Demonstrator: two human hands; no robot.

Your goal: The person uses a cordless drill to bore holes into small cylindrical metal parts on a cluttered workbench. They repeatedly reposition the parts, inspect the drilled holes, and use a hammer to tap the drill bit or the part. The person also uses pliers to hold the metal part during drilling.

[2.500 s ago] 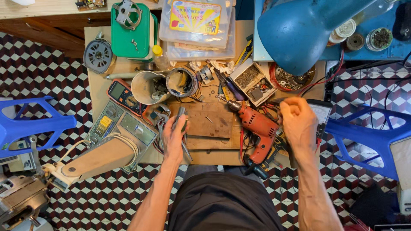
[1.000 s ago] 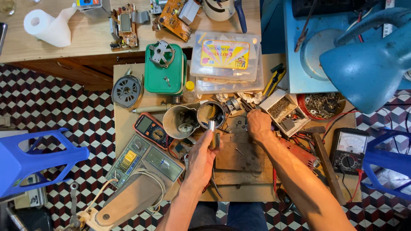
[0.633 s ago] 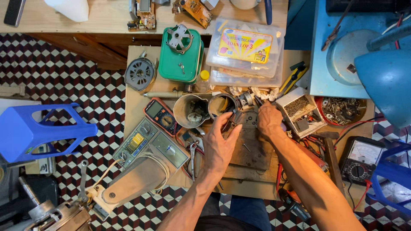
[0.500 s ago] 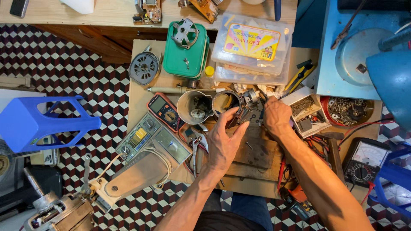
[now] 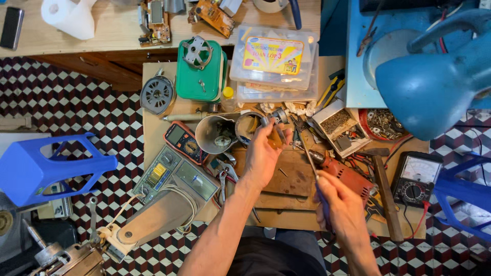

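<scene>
A: What's the left hand (image 5: pixel 263 153) doing?

B: It's raised over the desk (image 5: pixel 153 133), fingers pinched shut on a small metal part (image 5: pixel 277 116), lifted up in front of the camera, probably to bring the part within reach of the tool.

A: And the right hand (image 5: pixel 340 207)?

B: Wrapped closed around a screwdriver (image 5: pixel 312 168), blue handle in the fist, the thin shaft angled up and leftward toward the part. The tip stops short of it; the two are near but apart.

A: What's beneath them?

B: A worn wooden board (image 5: pixel 286 176), likely a work surface. A red drill (image 5: pixel 345 174) lies just beside the screwdriver hand, and a hammer (image 5: pixel 383 194) rests to its right.

A: Anything close to the left hand?

B: Two metal cups (image 5: pixel 217 134) just to its left, tipped on their sides. A multimeter (image 5: pixel 185 143) lies beyond them, a green box (image 5: pixel 200 71) farther up.
</scene>
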